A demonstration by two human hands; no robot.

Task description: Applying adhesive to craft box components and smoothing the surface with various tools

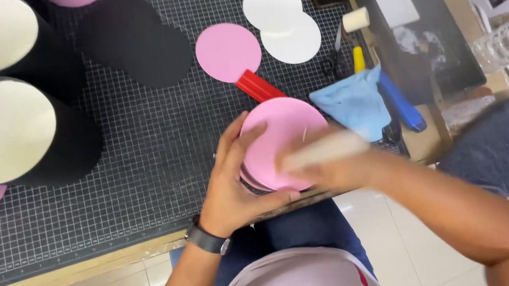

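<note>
- the left hand (230,192) is clamped round the rim of a pink box (282,144), thumb on one side and fingers curled under the near edge, holding it just past the front edge of the grid mat (153,153), above the lap.
- the right hand (333,161) is closed on a pale stick-like tool (324,149) laid across the pink top; it is blurred, so the exact grip cannot be told.
- to do this step well, it seems best to keep the left grip firm and low on the wall so the round top stays flat, and to press the tool evenly from the middle out to the rim.
- the box top is a smooth, plain pink circle, matte; its side wall is mostly hidden by the left hand.
- a red tool (258,85) lies just behind the box, touching a loose pink disc (227,51) on the mat.
- two white discs (282,21) overlap beside the pink disc.
- a blue cloth (354,102) lies just right of the box.
- two black cylinders (11,132) with cream tops stand at the far left, well apart from the hands.
</note>
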